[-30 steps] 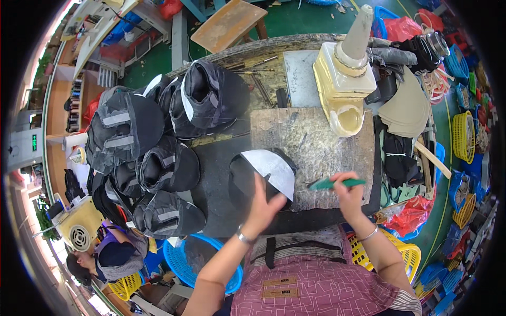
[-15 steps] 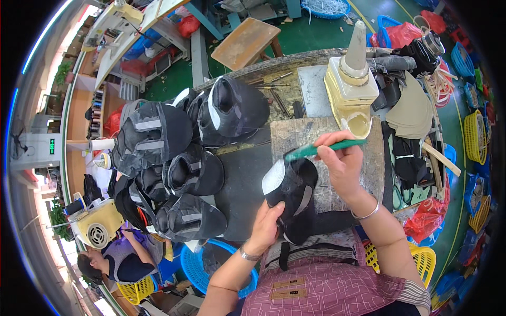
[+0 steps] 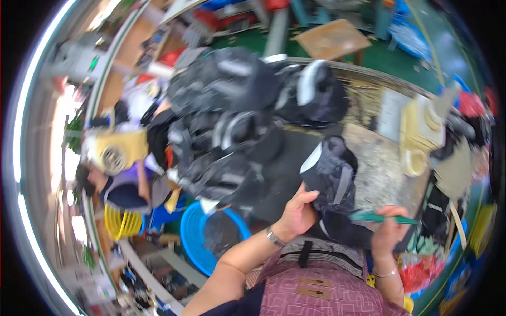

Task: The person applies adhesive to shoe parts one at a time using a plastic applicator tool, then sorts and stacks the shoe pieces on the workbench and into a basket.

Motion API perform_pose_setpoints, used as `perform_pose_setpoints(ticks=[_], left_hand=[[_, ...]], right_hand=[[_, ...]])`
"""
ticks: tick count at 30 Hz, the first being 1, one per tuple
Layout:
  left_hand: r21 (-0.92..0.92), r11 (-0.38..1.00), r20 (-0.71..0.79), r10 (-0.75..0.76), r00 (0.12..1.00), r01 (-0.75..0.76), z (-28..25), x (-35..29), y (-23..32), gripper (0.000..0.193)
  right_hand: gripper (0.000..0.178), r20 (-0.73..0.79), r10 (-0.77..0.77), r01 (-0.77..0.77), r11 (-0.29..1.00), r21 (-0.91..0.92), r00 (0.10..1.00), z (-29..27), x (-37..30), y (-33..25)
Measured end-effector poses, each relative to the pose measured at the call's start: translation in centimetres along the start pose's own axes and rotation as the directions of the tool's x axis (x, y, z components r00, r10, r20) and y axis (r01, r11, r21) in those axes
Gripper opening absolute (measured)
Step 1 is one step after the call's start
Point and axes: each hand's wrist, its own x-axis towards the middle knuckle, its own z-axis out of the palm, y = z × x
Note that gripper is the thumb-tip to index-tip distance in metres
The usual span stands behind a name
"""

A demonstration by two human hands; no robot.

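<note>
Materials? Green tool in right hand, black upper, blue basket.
Green tool: likely plastic, smooth, evenly coloured. Black upper: probably fabric or synthetic leather, mostly matte, soft creases; blur leaves it open. Blue basket: apparently moulded plastic, slight sheen, uniform colour.

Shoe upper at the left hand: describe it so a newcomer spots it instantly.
Find the pale, worn board on the workbench in front of the person. At its left edge, the left hand holds a black shoe upper with a white patch and a grey strip. Similar black uppers are heaped further left; this one alone is in hand.
</note>
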Motion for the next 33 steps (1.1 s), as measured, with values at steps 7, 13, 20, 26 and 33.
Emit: perform_pose_setpoints(ticks=[7, 13, 20, 26, 33], left_hand=[[-0.006, 0.733, -0.219, 0.662, 0.716, -0.680, -4.7, -1.5, 18.5, 0.028], [0.298, 0.820, -0.397, 0.572, 0.718, -0.488, -25.5, -3.4, 34.6, 0.031], [0.794, -0.079, 0.169, 0.981, 0.095, -0.603, -8.3, -2.1, 22.5, 0.043], [0.781, 0.621, 0.621, -0.764, 0.173, -0.060, 7.7, -3.3, 1.4, 0.046], [0.999, 0.053, 0.043, -0.667, -0.744, 0.011, 13.1, -14.4, -14.3, 0.062]], right_hand=[[0.020, -0.206, 0.069, -0.072, 0.997, -0.011, 0.976, -2.8, 3.3, 0.3], [0.018, -0.294, -0.119, -0.004, 0.923, -0.385, 0.948, -4.5, 7.4, -0.1], [0.021, -0.059, -0.513, 0.115, 0.301, -0.947, 0.856, -10.4, 12.1, 1.5], [0.048, -0.128, -0.398, -0.029, 0.245, -0.969, 0.909, -11.8, 6.4, -1.6], [0.035, -0.277, -0.322, -0.206, 0.235, -0.950, 0.905, -18.4, -11.4, -2.2]])
